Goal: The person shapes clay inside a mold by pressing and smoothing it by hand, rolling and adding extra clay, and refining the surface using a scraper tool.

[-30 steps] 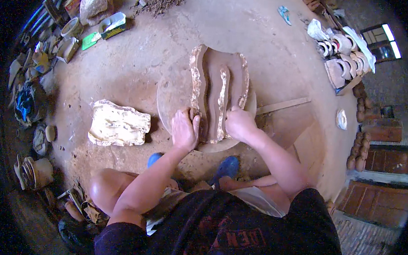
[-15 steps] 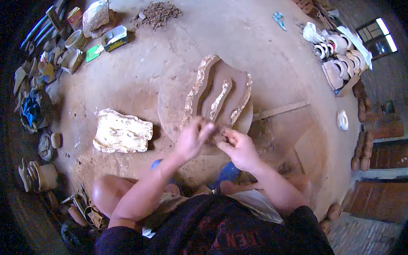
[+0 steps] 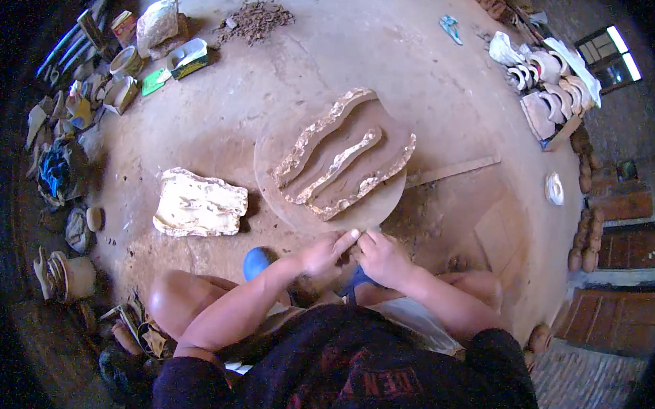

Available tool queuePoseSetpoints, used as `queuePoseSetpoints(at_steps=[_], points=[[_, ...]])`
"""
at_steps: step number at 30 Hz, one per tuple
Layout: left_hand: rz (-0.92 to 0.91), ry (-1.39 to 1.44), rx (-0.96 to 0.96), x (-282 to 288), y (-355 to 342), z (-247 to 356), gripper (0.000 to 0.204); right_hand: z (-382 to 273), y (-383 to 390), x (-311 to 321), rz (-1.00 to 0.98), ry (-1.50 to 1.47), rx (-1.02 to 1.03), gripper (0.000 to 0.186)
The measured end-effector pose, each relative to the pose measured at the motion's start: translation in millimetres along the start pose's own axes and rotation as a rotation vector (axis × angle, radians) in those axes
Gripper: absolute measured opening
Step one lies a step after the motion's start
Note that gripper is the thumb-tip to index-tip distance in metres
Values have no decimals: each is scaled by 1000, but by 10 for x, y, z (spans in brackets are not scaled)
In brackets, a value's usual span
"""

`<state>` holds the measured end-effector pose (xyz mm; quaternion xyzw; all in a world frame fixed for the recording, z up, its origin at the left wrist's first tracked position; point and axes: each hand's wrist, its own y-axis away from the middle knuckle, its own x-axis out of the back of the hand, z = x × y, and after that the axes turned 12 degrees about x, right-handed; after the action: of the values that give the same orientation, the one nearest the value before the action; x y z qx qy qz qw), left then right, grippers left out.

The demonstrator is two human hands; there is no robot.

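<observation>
My left hand [image 3: 325, 254] and my right hand [image 3: 382, 259] meet in front of my body, just nearer than a round board [image 3: 275, 147] on the floor. The fingers of both are closed together at the tips; whatever lies between them is too small or hidden to make out. On the board rests a brown clay-like mould [image 3: 322, 149] with a raised outer wall, ragged and whitish along its top. A curved ridge [image 3: 348, 158] with the same pale top runs down its middle. Neither hand touches the mould.
A cream plaster-like block [image 3: 200, 205] lies left of the board. A flat wooden strip [image 3: 453, 171] extends to the right. Crumbled clay [image 3: 256, 20] is heaped at the far side. Tubs and bags line the left; curved pale pieces [image 3: 555, 97] are stacked far right.
The mould now lies turned clockwise on the board. Both hands have drawn back from its near edge toward my body and come closer together.
</observation>
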<state>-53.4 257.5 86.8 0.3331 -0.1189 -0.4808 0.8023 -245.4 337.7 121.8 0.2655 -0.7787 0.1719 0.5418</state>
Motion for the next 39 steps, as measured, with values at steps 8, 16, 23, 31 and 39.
queuePoseSetpoints(at_steps=[8, 16, 23, 31, 39], points=[[33, -91, -91, 99, 91, 53, 54, 81, -59, 65, 222, -274, -152, 38], [479, 258, -224, 98, -65, -30, 51, 529, 12, 313, 373, -117, -117, 33], [864, 587, -46, 442, -216, 32, 19, 2875, 1378, -624, 547, -48, -1026, 18], [897, 606, -179, 464, -393, -253, 16, 2717, 1448, -2423, -266, -165, -1008, 40], [912, 662, -149, 279, -363, -287, 22, 2454, 674, -2750, -64, -130, -1010, 61]])
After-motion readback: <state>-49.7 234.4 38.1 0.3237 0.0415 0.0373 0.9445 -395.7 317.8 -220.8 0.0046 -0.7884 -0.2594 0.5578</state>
